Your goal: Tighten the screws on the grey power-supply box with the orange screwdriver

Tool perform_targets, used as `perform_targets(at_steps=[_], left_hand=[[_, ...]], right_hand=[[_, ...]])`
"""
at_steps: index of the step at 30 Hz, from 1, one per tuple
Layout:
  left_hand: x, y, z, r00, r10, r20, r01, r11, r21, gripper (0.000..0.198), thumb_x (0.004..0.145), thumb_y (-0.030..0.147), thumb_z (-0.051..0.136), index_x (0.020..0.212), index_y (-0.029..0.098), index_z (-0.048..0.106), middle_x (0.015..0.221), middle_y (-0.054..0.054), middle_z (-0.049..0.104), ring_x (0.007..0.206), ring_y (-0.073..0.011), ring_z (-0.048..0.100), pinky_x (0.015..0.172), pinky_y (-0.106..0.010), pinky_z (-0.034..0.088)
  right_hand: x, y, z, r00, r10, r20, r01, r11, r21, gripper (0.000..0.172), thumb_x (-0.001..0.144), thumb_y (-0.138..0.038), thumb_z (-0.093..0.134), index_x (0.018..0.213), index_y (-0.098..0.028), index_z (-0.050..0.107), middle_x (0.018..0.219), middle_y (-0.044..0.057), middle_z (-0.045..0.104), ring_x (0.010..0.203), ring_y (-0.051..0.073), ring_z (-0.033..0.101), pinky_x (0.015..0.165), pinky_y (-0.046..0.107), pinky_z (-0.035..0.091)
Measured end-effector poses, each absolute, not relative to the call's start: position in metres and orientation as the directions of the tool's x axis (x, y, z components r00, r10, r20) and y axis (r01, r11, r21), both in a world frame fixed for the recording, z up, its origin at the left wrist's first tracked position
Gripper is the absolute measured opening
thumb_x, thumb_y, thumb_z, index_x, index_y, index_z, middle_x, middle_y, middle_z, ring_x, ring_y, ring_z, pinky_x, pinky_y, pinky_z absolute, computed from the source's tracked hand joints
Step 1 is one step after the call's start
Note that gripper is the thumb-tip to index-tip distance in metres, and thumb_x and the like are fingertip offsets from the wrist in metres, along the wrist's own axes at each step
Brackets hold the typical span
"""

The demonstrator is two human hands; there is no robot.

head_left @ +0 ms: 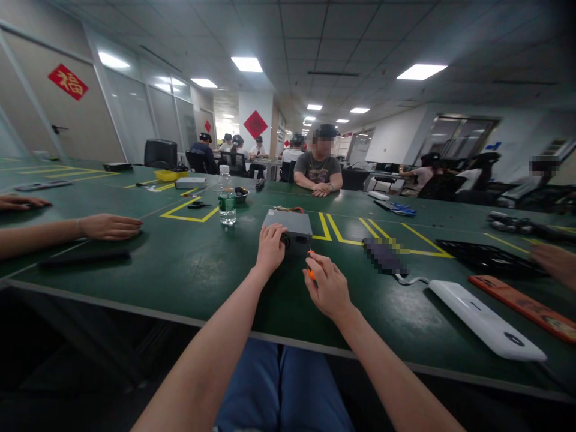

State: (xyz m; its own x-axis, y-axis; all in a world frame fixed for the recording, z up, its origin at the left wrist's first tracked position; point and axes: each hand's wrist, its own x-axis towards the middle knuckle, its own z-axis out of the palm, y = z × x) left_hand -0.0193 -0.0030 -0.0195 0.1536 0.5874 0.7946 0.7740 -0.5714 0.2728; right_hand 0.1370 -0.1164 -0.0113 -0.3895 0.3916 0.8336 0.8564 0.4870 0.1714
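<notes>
A grey metal box [291,224] with coloured wires at its back lies on the green table [193,270] in front of me. My left hand [270,247] rests on the box's near left corner, fingers curled over it. My right hand [328,288] is closed round an orange-handled screwdriver [310,271], whose thin shaft points up toward the box's near right corner.
A water bottle [227,198] stands left of the box. To the right lie a white power bank [486,320] with a cable, an orange phone [524,306] and a black tray [486,257]. Another person's hand [108,227] rests at the left; a person sits across the table.
</notes>
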Motion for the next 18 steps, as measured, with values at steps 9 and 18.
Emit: perform_targets(at_steps=[9, 18], left_hand=[[-0.019, -0.004, -0.019, 0.157, 0.603, 0.783, 0.773, -0.568, 0.283, 0.044, 0.070, 0.004, 0.041, 0.109, 0.022, 0.051, 0.117, -0.005, 0.054, 0.118, -0.0199, 0.042, 0.108, -0.046, 0.020], [-0.020, -0.004, -0.018, 0.158, 0.609, 0.777, 0.773, -0.566, 0.287, 0.044, 0.070, 0.004, 0.042, 0.109, 0.022, 0.052, 0.118, -0.005, 0.054, 0.118, -0.0193, 0.042, 0.109, -0.044, 0.019]], right_hand=[[0.142, -0.120, -0.009, -0.263, 0.400, 0.878, 0.920, 0.379, 0.103, 0.017, 0.082, -0.029, 0.050, 0.093, -0.018, 0.057, 0.095, 0.008, 0.057, 0.081, 0.015, 0.054, 0.071, 0.027, 0.041], [0.135, -0.118, -0.010, -0.407, 0.373, 0.834, 0.879, 0.409, 0.246, 0.024, 0.085, -0.021, 0.047, 0.107, -0.022, 0.052, 0.109, 0.008, 0.057, 0.099, 0.016, 0.055, 0.077, 0.025, 0.043]])
